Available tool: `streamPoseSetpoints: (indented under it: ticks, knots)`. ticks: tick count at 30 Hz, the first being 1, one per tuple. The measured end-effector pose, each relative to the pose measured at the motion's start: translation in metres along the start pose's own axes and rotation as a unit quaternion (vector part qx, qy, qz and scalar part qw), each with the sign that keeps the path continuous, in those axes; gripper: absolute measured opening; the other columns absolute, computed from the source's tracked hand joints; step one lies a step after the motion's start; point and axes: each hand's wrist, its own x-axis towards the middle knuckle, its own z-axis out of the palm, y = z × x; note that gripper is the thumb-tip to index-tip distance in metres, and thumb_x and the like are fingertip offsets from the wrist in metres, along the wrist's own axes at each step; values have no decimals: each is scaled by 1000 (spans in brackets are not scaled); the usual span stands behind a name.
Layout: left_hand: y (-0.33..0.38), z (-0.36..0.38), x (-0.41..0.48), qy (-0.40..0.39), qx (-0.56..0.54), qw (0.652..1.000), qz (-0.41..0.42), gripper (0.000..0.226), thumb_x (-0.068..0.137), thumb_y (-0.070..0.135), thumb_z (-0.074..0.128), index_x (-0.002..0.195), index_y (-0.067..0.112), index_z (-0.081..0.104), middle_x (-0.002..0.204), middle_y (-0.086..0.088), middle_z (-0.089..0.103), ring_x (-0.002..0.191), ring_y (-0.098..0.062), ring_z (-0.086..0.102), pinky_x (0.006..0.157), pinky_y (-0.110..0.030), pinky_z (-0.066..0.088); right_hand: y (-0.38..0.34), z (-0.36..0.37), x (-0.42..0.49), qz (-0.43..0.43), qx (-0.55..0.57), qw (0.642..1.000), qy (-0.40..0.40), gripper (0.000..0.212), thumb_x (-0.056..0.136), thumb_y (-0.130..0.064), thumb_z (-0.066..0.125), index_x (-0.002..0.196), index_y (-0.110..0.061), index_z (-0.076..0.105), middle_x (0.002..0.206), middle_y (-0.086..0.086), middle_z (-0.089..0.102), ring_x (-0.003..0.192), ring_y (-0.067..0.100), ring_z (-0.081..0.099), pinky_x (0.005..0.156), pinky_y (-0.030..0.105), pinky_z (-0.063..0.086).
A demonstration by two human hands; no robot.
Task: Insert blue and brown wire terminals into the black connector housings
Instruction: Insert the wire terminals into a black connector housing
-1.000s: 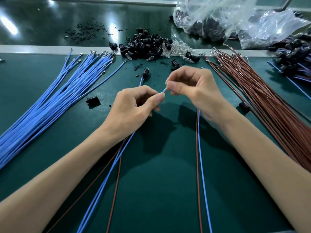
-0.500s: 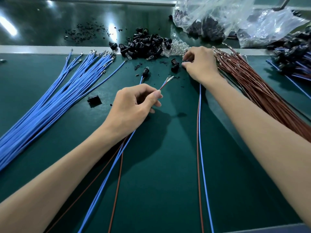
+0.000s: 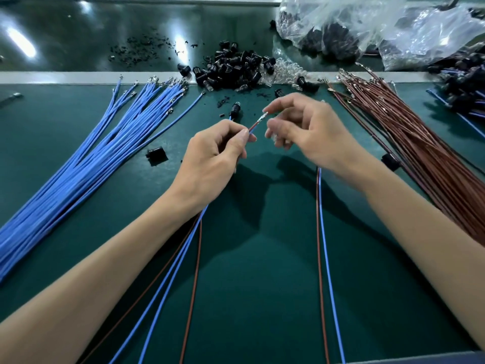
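Head view
Left hand (image 3: 212, 158): fingers curled, thumb and forefinger pinching a blue and brown wire pair (image 3: 253, 126) just behind its ends, above the middle of the green mat (image 3: 249, 258).
Terminals (image 3: 261, 119): bare metal tips of the held pair, sticking out up and to the right past the left thumb, not in any housing.
Right hand (image 3: 309, 132): just beside the terminals, fingers loosely curled, forefinger tip at the terminal ends. Something small and pale shows blurred by the thumb; I cannot tell whether the hand holds it.
Held wires: run back under the left wrist toward the near edge.
Black connector housings (image 3: 236, 67): heaped at the far edge of the mat, beyond both hands, with clear parts (image 3: 286, 69) touching the heap on its right.
Loose housing (image 3: 156, 154): alone on the mat, left of the left hand.
Blue wire bundle (image 3: 86, 164): fanned out on the left.
Brown wire bundle (image 3: 420, 143): fanned out on the right.
Second wire pair (image 3: 322, 232): flat on the mat under the right forearm.
Plastic bags (image 3: 354, 24): far right, dark parts inside.
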Motion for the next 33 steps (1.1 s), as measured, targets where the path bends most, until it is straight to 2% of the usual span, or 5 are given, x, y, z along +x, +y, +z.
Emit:
streamPoseSetpoints:
  ticks: [3, 8, 15, 19, 33]
  knots:
    - [-1, 1, 0, -3, 19, 1000, 8, 22, 98, 18, 50, 79, 19, 61, 60, 4, 49, 54, -14, 39, 54, -29, 33, 1, 5, -10, -4, 60, 998, 0, 13, 91, -7, 60, 95, -20, 62, 70, -8, 68, 61, 5, 59, 64, 19, 50]
    - [-1, 1, -1, -17, 27, 999, 18, 24, 98, 20, 52, 77, 11, 60, 56, 2, 45, 50, -13, 38, 49, -26, 32, 3, 12, -13, -12, 78, 996, 36, 10, 90, -9, 63, 88, -18, 62, 71, -7, 69, 62, 6, 61, 64, 19, 51]
    - [-1, 2, 0, 19, 20, 1000, 12, 29, 99, 18, 48, 71, 20, 54, 57, 6, 52, 50, -11, 41, 52, -25, 34, 3, 16, -14, -9, 83, 996, 37, 8, 89, -9, 64, 84, -15, 63, 70, -6, 69, 64, 4, 61, 64, 16, 49]
    - [0, 2, -1, 9, 5, 1000, 6, 24, 97, 18, 53, 74, 16, 58, 57, 0, 45, 50, -10, 35, 49, -21, 29, 3, 17, -16, -15, 93, 995, 41, 12, 89, -5, 63, 82, -15, 61, 68, -6, 68, 62, 5, 61, 62, 16, 49]
    - [3, 2, -2, 12, -13, 999, 41, 16, 91, 12, 62, 76, 7, 59, 57, 6, 44, 51, -5, 35, 49, -16, 29, 5, 9, -15, -13, 180, 984, 7, 9, 86, -7, 61, 89, -15, 64, 72, -2, 68, 65, 10, 59, 65, 20, 49]
